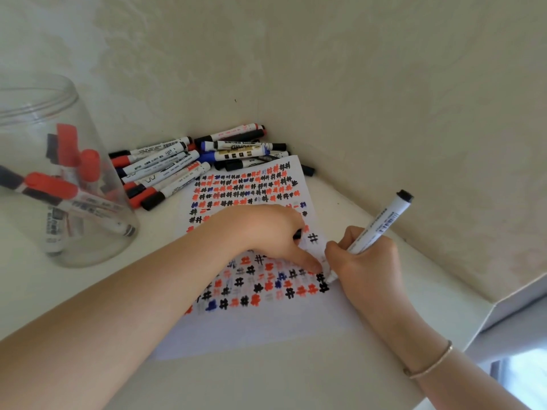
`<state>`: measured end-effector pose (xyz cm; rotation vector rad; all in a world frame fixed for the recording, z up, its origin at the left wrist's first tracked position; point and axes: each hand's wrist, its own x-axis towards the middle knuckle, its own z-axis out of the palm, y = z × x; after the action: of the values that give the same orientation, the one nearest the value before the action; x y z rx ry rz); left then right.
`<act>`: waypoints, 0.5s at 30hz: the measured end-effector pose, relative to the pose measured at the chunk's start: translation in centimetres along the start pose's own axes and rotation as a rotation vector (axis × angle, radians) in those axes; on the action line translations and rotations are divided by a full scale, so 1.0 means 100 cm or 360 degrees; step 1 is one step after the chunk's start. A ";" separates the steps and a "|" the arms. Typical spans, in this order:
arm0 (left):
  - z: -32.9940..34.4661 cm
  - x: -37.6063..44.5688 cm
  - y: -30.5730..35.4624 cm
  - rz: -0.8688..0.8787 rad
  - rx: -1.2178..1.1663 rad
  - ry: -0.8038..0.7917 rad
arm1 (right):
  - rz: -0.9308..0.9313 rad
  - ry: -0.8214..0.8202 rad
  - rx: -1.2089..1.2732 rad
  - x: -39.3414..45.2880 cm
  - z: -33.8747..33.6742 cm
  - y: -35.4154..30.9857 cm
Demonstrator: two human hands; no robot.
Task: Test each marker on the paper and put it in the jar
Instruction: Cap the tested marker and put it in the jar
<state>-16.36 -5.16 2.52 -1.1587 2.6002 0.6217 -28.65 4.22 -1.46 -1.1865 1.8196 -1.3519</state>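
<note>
Two hands work on the paper [260, 324] in the middle of the desk [74, 306]. Right hand [367, 261], grip clamped on the marker [376, 229], draws; left hand [266, 232] curls around a black cap, pressing the sheet. Press lightly, then drop it in the jar [59, 173] at the left edge.

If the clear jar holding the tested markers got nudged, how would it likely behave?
The jar looks like thin clear plastic, so probably light and apt to slide. Its tall shape and the markers leaning inside suggest it might tip rather than roll.
</note>
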 end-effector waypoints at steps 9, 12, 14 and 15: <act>-0.003 -0.012 -0.013 0.0159 -0.0383 0.0018 | 0.0051 -0.0082 0.0802 0.015 -0.018 -0.031; -0.007 -0.026 -0.022 0.0249 -0.0768 0.0147 | 0.0015 -0.0215 0.1078 0.026 -0.016 -0.059; -0.008 -0.034 -0.026 0.0291 -0.0961 0.0206 | 0.0008 -0.0248 0.1158 0.030 -0.010 -0.073; -0.009 -0.037 -0.027 0.0313 -0.1015 0.0231 | -0.0002 -0.0241 0.1137 0.031 -0.006 -0.077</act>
<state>-11.89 -4.78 3.89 -1.1333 2.7385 1.5445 -28.10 1.00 6.23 -0.8617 1.0714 -1.6587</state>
